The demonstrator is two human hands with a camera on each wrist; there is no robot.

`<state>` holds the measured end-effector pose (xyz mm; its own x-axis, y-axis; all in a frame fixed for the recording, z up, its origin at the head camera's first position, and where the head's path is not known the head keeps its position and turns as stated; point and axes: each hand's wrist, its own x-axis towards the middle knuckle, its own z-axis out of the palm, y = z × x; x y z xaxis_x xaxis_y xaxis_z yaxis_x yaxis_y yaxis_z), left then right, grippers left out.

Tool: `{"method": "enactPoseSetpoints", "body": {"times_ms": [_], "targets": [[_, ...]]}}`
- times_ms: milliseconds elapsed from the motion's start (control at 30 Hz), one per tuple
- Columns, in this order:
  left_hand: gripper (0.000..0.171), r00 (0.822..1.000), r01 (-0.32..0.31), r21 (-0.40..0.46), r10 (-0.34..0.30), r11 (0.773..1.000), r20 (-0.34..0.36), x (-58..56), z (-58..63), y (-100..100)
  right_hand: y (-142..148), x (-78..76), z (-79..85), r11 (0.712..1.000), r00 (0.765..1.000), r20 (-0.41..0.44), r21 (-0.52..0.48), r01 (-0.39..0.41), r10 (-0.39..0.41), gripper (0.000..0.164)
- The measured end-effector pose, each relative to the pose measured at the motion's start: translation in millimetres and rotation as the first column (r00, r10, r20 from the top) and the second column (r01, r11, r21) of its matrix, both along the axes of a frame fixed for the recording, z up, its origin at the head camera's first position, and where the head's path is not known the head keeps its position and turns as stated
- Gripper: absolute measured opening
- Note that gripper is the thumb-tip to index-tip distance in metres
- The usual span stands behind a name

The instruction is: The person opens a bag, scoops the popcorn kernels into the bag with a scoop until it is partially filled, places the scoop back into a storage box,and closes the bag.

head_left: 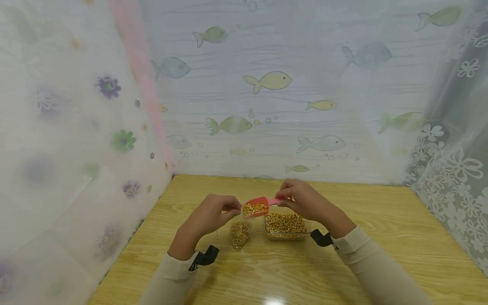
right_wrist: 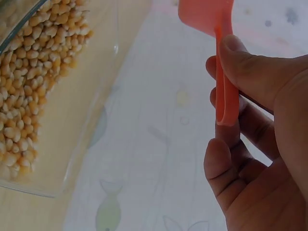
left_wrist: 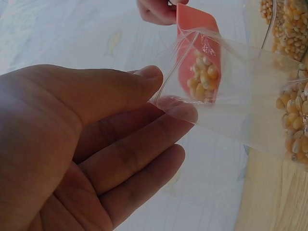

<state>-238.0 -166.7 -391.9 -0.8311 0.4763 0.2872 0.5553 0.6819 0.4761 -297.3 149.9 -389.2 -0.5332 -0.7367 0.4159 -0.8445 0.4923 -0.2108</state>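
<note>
In the head view my left hand (head_left: pixel 213 214) pinches the top edge of a clear plastic bag (head_left: pixel 239 234), whose lower part bulges with corn kernels. My right hand (head_left: pixel 305 199) grips the handle of a pink scoop (head_left: pixel 262 204) loaded with kernels. The left wrist view shows the scoop's front (left_wrist: pixel 199 57) inside the bag's mouth, seen through the film (left_wrist: pixel 236 106), with thumb and forefinger on the bag's edge. In the right wrist view the thumb presses the scoop handle (right_wrist: pixel 226 91) against the fingers. Right of the bag stands a clear glass container (head_left: pixel 286 236) of corn kernels (head_left: pixel 284 222).
The wood-grain table (head_left: pixel 248 279) carries the bag and container. Behind it hangs a pale curtain (head_left: pixel 274 127) with printed fish, and a flowered sheet (head_left: pixel 76 169) borders the left side. Dark wrist mounts (head_left: pixel 207 255) sit at both cuffs.
</note>
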Motion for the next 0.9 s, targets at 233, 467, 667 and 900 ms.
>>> {"method": "enactPoseSetpoints", "body": {"times_ms": [233, 467, 667, 900], "targets": [[0.008, 1.0, 0.013, -0.005, -0.013, 1.0, -0.005, -1.4, 0.1, 0, -7, -0.8, 10.4, 0.998, 0.999, -0.032, 0.056, -0.011, 0.013, 0.009], [0.009, 1.0, 0.007, -0.005, -0.007, 1.0, 0.004, -3.9, -2.2, -1, -15, -1.3, 20.2, 0.993, 0.998, -0.054, 0.113, -0.015, 0.021, 0.006], [0.009, 1.0, 0.006, -0.001, -0.006, 1.0, 0.009, -4.1, -2.4, -2, -19, 0.0, 27.3, 0.989, 0.997, -0.07, 0.148, -0.003, 0.013, 0.01], [0.009, 1.0, 0.006, 0.0, -0.006, 1.0, 0.012, -3.9, -1.5, -3, -24, 1.2, 33.9, 0.982, 0.996, -0.085, 0.19, 0.015, 0.002, 0.009]]}}
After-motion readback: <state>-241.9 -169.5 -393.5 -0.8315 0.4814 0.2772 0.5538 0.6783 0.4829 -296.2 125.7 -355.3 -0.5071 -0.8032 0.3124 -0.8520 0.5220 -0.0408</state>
